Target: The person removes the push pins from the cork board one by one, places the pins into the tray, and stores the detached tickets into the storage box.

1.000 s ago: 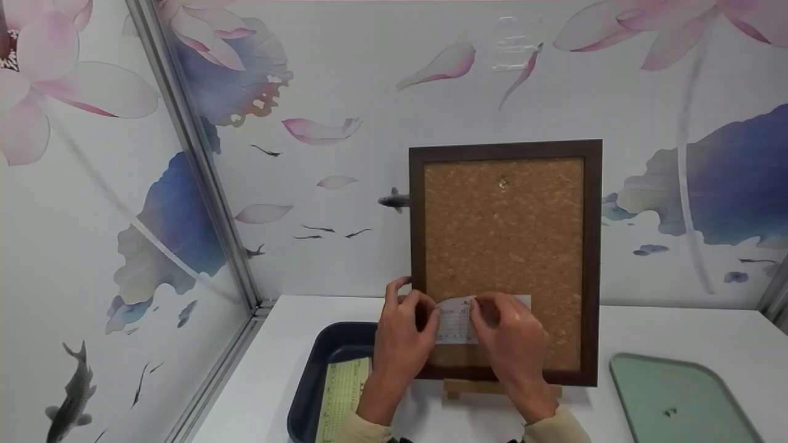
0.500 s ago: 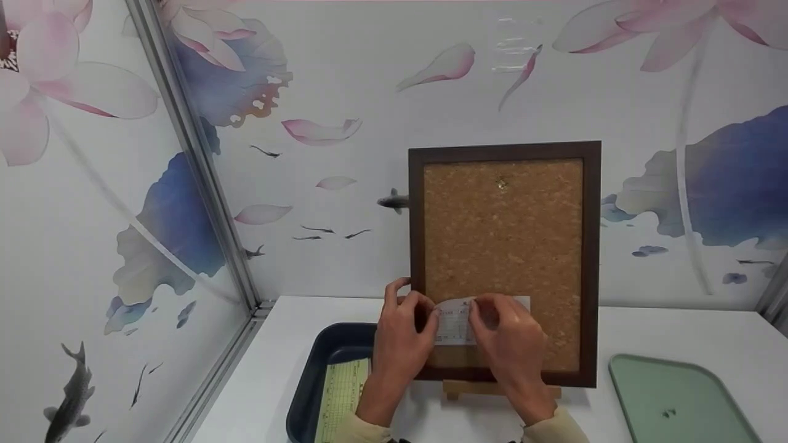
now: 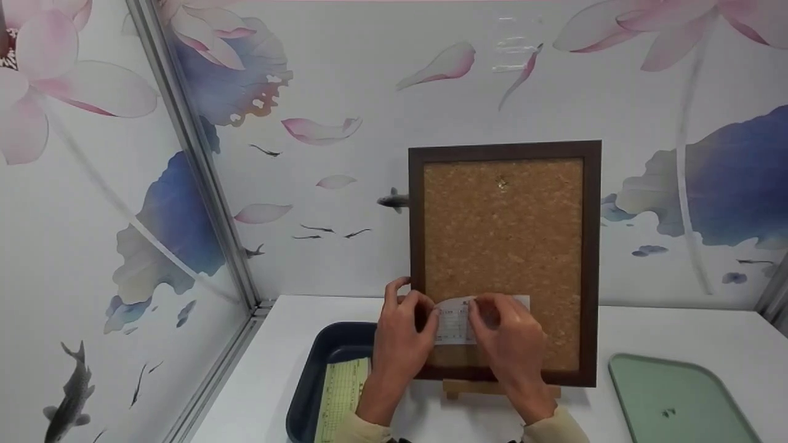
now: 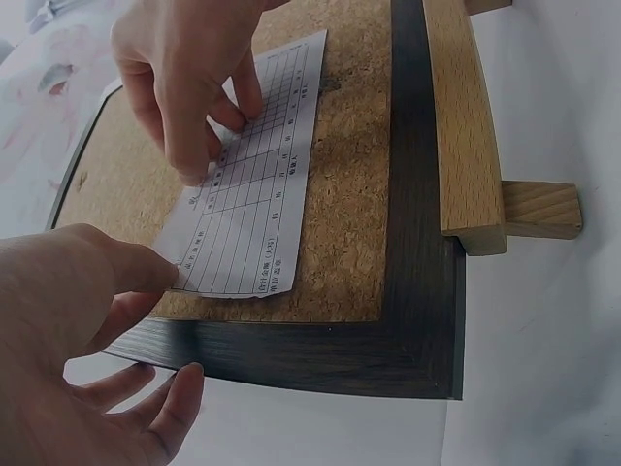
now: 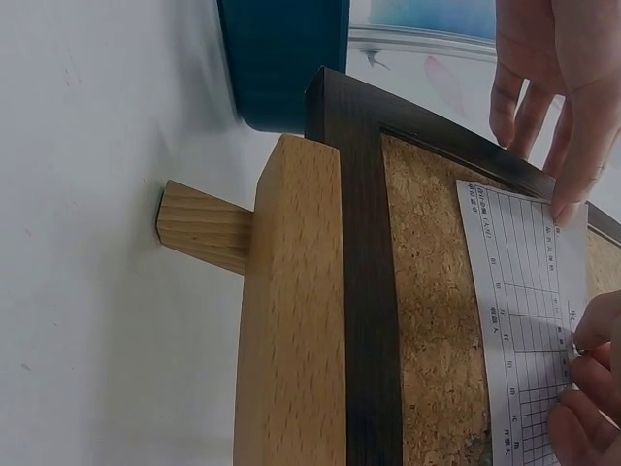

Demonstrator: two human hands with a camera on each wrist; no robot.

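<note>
A white printed form (image 3: 452,327) with a ruled table lies against the lower part of a cork board (image 3: 505,246) in a dark brown frame. My left hand (image 3: 403,332) pinches the form's upper left corner between thumb and forefinger; its other fingers reach round the frame's left edge (image 4: 262,359). At the form's top edge, near the middle, my right hand (image 3: 511,335) has thumb and fingertips together on a small shiny metal pin (image 5: 579,349), mostly hidden by the fingers. The form's top bows slightly between the hands.
The board leans on a wooden easel (image 4: 475,126). A dark blue tray (image 3: 301,381) with a yellow-green printed pad (image 3: 341,394) stands left, partly behind the left arm. On the right, a green tray (image 3: 683,381) bears small metal bits (image 3: 668,413). A shiny spot (image 3: 502,183) shows high on the cork.
</note>
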